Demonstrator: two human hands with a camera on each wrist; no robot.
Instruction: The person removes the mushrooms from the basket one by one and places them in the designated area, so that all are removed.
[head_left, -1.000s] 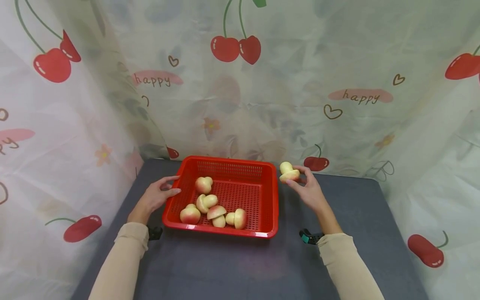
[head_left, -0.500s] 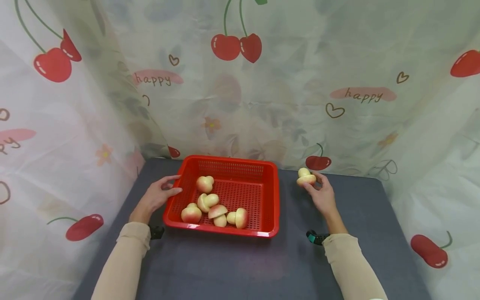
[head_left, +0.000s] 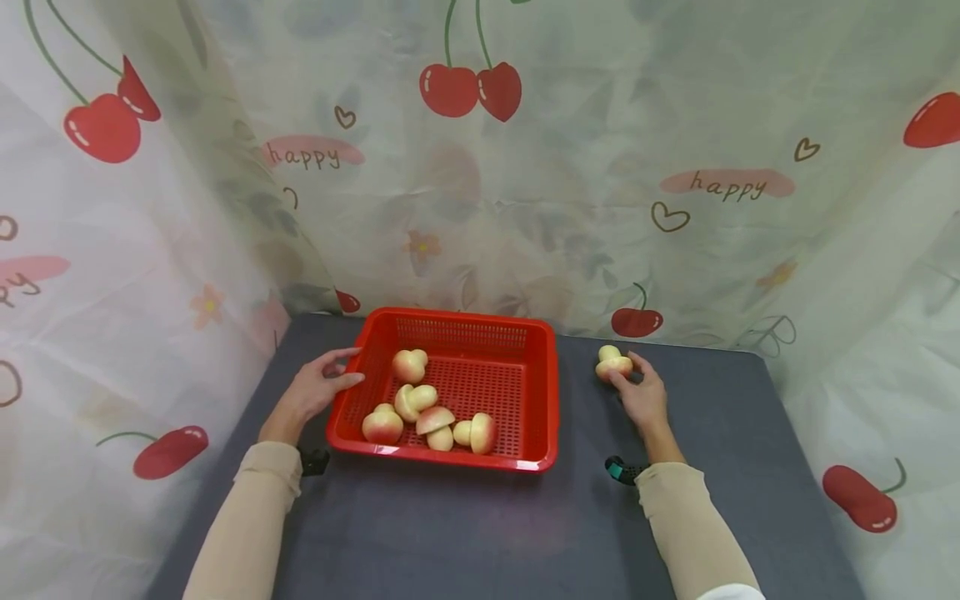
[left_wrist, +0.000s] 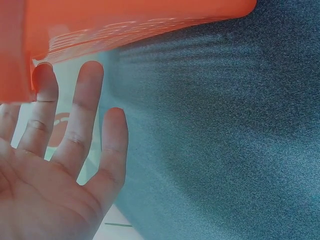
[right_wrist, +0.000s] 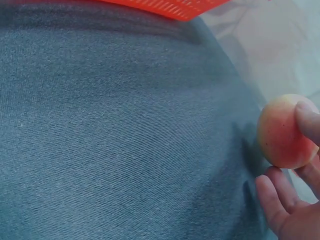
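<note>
My right hand [head_left: 643,400] pinches a toy mushroom [head_left: 615,363] between thumb and fingers, low over the table's far right part. The mushroom is cream with a reddish cap, its stem pointing up. In the right wrist view, the thumb rests on the red cap [right_wrist: 284,132]; two other fingers extend below it. At the left rim of a red plastic basket [head_left: 542,392], my left hand [head_left: 309,393] touches the edge with thumb and fingertips. The left wrist view shows its fingers nearly straight beneath the rim. Several similar mushrooms [head_left: 382,424] lie inside the basket, mostly toward its left and front.
The dark grey table [head_left: 465,533] stretches in front of the basket and to its right. A pale curtain [head_left: 570,167] printed with cherries hangs behind the table and along both sides.
My right hand has carried the mushroom rightward, away from the basket's right side, and lowered it toward the table. My left hand stays at the basket rim.
</note>
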